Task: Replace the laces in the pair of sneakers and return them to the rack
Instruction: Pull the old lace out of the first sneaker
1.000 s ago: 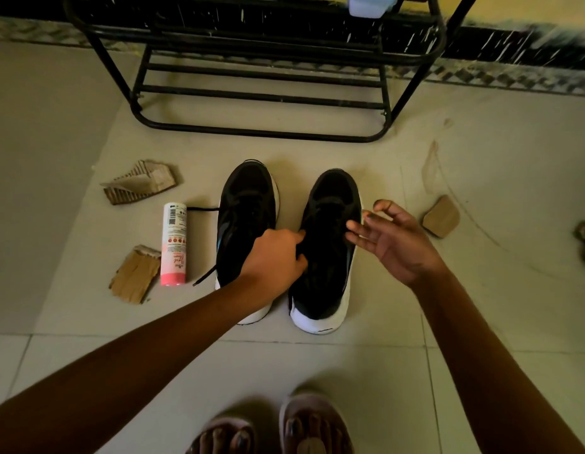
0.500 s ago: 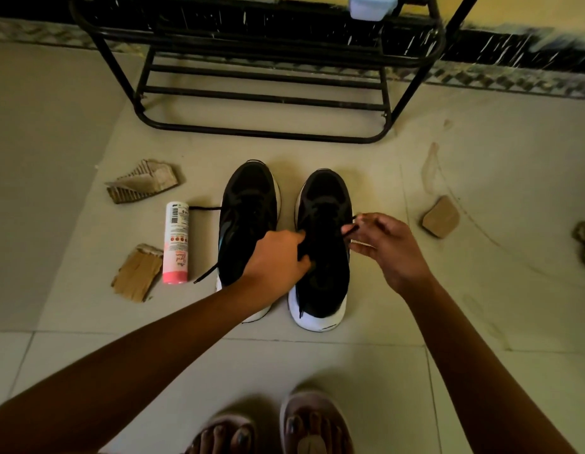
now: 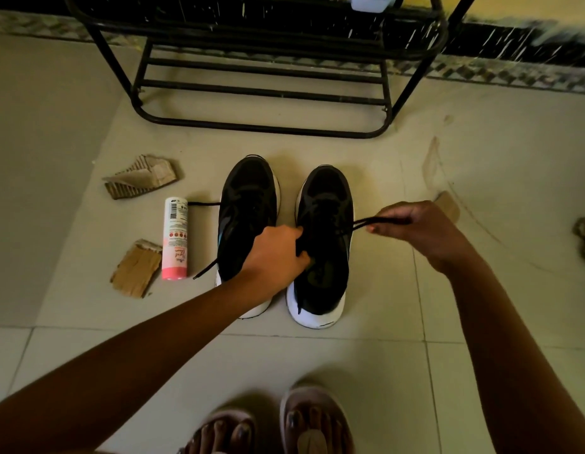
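Right hand (image 3: 415,229) pinched the lace (image 3: 376,221), taut toward 3 o'clock from the right sneaker (image 3: 327,191). Left hand (image 3: 274,253) gripped its upper. It lay 12-to-6 on the floor (image 3: 481,322), rack (image 3: 252,127) at 12.

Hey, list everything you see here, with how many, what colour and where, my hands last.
sneakers: two, black with white soles, side by side on the floor.
lace: one, black, pulled sideways from the right sneaker.
shoe rack: one, black metal, behind the sneakers.
spray can: one, white and pink, lying left of the sneakers.
cardboard scraps: three, brown, two left of the sneakers, one right.
container: one, pale blue, on the rack.
sandals: two, pinkish, worn, at the bottom edge.
left hand: grips the right sneaker's opening.
right hand: pinches the lace.
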Available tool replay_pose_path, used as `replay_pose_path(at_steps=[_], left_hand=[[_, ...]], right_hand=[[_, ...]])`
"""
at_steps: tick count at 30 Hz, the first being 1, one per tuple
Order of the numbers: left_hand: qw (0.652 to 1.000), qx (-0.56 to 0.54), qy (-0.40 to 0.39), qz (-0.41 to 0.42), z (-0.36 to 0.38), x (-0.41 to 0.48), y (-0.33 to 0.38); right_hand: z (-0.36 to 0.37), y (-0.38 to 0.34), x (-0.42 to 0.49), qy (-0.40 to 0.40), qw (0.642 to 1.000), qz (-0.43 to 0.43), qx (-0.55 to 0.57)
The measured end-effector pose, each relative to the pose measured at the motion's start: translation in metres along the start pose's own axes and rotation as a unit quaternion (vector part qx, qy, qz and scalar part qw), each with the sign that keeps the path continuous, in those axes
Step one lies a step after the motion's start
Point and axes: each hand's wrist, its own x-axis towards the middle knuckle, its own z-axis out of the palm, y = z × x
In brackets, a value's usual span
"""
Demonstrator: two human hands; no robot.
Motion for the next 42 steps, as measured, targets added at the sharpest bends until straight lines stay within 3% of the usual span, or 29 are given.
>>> replay_pose_path(at_steps=[2,5,8,10,11,13,16,17,19,21,26,31,34,39,42], left_hand=[[1.0,-0.009,0.0,-0.001,-0.001,0.0,-0.001],[1.0,-0.007,0.002,0.004,0.0,0.0,0.0],[1.0,0.0,0.003,0.003,0.001,0.0,-0.001],[1.0,-0.002,0.0,0.002,0.0,-0.001,-0.002],[1.0,-0.005,-0.002,0.005,0.0,-0.001,-0.002],[1.0,-0.01,-0.003,0.012,0.0,-0.001,-0.001],[1.0,-0.006,-0.006,0.015,0.0,-0.001,0.0],[1.0,-0.005,-0.006,0.014,0.0,-0.001,0.0],[1.0,-0.005,-0.005,0.013,0.0,-0.002,-0.001],[1.0,-0.004,-0.006,0.012,0.0,-0.002,-0.002],[1.0,-0.01,-0.007,0.007,0.0,-0.003,-0.002],[1.0,-0.006,-0.006,0.0,0.0,-0.003,-0.003],[1.0,-0.014,-0.004,0.007,-0.001,-0.004,-0.001],[0.997,0.001,0.064,0.048,-0.006,-0.005,0.005],[0.992,0.052,0.076,0.082,-0.007,0.003,0.004]], right_hand=[[-0.007,0.005,0.0,-0.01,0.984,0.07,0.166],[-0.002,0.019,0.001,-0.024,0.911,0.128,0.391],[0.008,0.023,0.002,0.024,0.841,0.139,0.523],[0.009,0.026,0.003,0.081,0.813,0.172,0.55],[0.008,0.031,0.004,0.11,0.814,0.18,0.542],[0.013,0.036,0.004,0.155,0.859,0.173,0.456],[0.033,0.044,0.003,0.191,0.965,0.13,0.122],[0.04,0.046,0.003,0.197,0.977,0.083,0.011],[0.056,0.046,-0.001,0.183,0.979,-0.028,-0.085],[0.065,0.046,-0.005,0.16,0.974,-0.103,-0.125],[0.062,0.039,-0.003,0.159,0.955,-0.159,-0.194],[0.036,0.044,0.001,0.314,0.946,-0.025,-0.072],[0.027,0.048,-0.006,0.252,0.954,0.003,-0.164],[0.064,0.042,-0.024,0.129,0.979,0.031,-0.155],[0.089,0.046,-0.029,0.147,0.976,0.034,-0.156]])
